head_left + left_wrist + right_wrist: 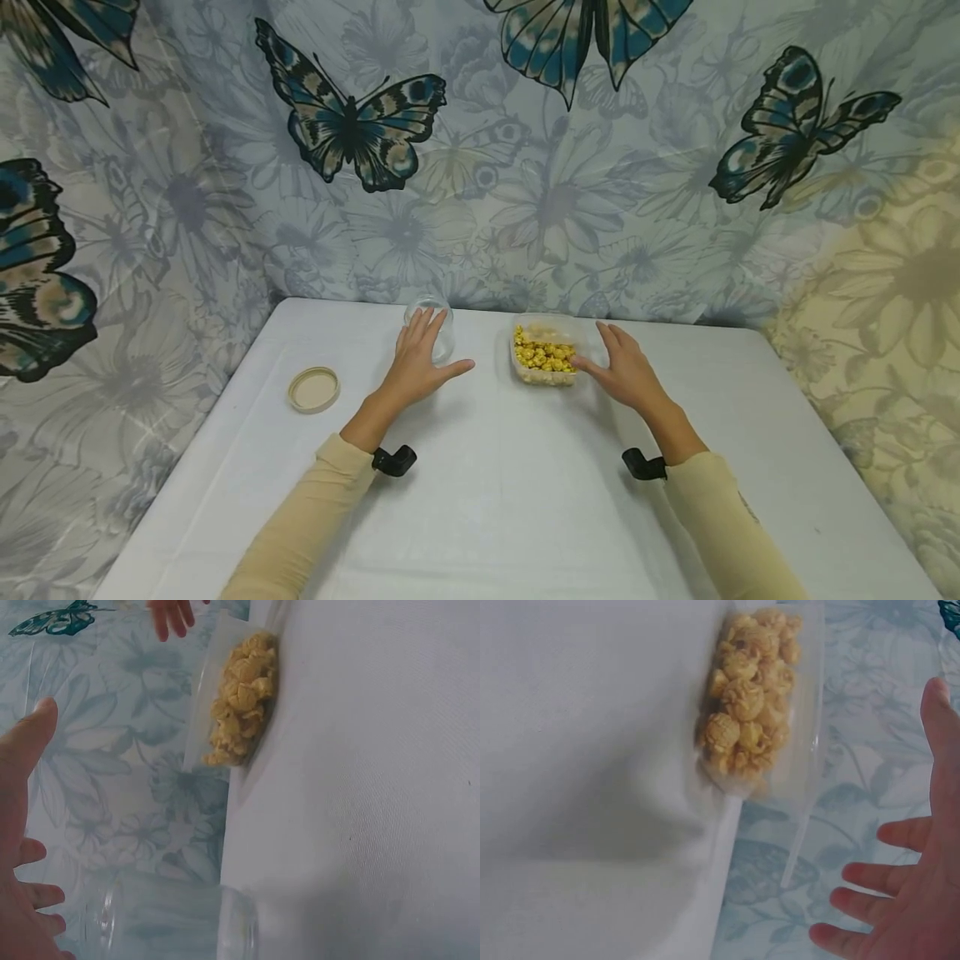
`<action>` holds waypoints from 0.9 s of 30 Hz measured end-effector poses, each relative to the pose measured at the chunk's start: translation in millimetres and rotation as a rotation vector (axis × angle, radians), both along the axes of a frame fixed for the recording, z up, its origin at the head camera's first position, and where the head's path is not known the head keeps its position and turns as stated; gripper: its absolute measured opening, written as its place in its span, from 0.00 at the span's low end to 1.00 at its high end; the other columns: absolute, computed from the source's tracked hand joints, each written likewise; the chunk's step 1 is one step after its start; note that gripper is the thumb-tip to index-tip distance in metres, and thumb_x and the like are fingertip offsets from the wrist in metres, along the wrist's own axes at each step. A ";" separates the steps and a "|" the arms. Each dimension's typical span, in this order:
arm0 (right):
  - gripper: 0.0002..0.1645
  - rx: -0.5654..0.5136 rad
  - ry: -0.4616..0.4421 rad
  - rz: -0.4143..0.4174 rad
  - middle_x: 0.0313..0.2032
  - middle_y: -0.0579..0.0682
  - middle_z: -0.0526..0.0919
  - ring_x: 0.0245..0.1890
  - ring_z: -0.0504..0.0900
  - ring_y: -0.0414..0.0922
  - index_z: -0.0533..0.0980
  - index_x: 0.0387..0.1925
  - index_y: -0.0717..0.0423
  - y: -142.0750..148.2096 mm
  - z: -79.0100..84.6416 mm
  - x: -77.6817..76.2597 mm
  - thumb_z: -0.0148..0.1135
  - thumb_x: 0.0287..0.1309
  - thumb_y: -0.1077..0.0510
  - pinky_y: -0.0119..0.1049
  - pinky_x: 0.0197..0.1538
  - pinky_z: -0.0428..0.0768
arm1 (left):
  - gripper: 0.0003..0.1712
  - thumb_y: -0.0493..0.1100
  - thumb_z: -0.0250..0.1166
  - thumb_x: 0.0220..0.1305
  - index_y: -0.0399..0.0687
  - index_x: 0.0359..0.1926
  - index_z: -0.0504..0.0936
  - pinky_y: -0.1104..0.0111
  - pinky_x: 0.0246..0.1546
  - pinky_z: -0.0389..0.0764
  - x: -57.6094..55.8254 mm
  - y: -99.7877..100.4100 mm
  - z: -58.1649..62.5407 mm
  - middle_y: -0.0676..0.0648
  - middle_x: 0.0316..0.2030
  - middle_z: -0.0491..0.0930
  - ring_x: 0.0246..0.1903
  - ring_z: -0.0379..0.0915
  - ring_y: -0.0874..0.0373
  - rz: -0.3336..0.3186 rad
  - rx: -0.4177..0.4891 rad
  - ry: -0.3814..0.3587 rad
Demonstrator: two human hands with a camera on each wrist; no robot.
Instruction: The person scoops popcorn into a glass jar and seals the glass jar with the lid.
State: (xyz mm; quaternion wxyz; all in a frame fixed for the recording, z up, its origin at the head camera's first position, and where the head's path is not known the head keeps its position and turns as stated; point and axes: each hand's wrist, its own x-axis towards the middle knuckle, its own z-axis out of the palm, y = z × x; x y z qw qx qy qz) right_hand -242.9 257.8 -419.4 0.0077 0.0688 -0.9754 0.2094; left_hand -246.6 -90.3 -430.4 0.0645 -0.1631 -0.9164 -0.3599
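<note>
My left hand has its fingers and thumb spread, right beside a clear jar that it partly covers in the head view. In the left wrist view the same jar looks see-through, with nothing visible inside. A clear plastic tub of yellow popcorn stands to the right of the jar. My right hand is at the tub's right side, fingers extended and thumb toward its edge. In the right wrist view, coated popcorn fills the tub's lower part, and the right fingers stand apart from it.
A round cream-rimmed lid lies on the white table to the left of my left hand. Close behind the jar and tub hangs a butterfly-print cloth backdrop. Black wrist cameras are strapped at both sleeves.
</note>
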 end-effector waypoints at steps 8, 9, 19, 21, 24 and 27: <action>0.59 -0.031 -0.015 0.002 0.72 0.73 0.50 0.71 0.51 0.71 0.46 0.76 0.62 1.8 0.1 -6.8 0.52 0.61 0.27 0.70 0.67 0.57 | 0.54 0.62 0.68 0.57 0.47 0.76 0.53 0.40 0.74 0.39 -4.6 14.6 -2.2 0.38 0.76 0.48 0.77 0.35 0.41 -0.029 -0.003 0.024; 0.59 -0.034 -0.015 0.002 0.72 0.73 0.50 0.71 0.51 0.71 0.46 0.76 0.62 2.2 -0.2 -7.8 0.51 0.61 0.27 0.70 0.67 0.57 | 0.54 0.62 0.68 0.57 0.47 0.76 0.54 0.40 0.74 0.39 -4.3 16.2 -2.2 0.38 0.76 0.49 0.77 0.35 0.42 -0.027 -0.006 0.032; 0.56 -0.064 -0.008 -0.009 0.70 0.74 0.52 0.69 0.53 0.72 0.50 0.75 0.63 8.7 -0.3 -14.5 0.50 0.63 0.28 0.71 0.66 0.59 | 0.51 0.63 0.68 0.57 0.47 0.75 0.58 0.40 0.72 0.52 -5.3 31.3 -3.5 0.41 0.75 0.52 0.77 0.38 0.45 -0.061 0.019 0.080; 0.55 -0.068 -0.006 -0.011 0.70 0.74 0.53 0.69 0.54 0.72 0.50 0.74 0.64 10.0 -1.2 -16.2 0.50 0.64 0.29 0.70 0.66 0.59 | 0.51 0.62 0.68 0.57 0.47 0.74 0.58 0.41 0.72 0.53 -6.4 34.1 -4.6 0.41 0.75 0.53 0.77 0.39 0.45 -0.075 0.035 0.076; 0.53 -0.072 0.006 -0.017 0.70 0.74 0.54 0.69 0.55 0.72 0.52 0.74 0.64 12.3 -3.2 -19.6 0.51 0.65 0.31 0.70 0.66 0.59 | 0.50 0.61 0.68 0.58 0.46 0.74 0.58 0.43 0.72 0.54 -9.2 38.5 -7.3 0.40 0.74 0.54 0.77 0.41 0.44 -0.096 0.049 0.066; 0.51 -0.083 0.016 -0.026 0.69 0.74 0.55 0.69 0.56 0.71 0.54 0.73 0.65 15.0 -4.8 -23.5 0.51 0.65 0.32 0.70 0.66 0.59 | 0.50 0.60 0.68 0.59 0.46 0.74 0.58 0.44 0.72 0.55 -12.1 43.0 -10.5 0.39 0.74 0.54 0.76 0.42 0.44 -0.105 0.054 0.040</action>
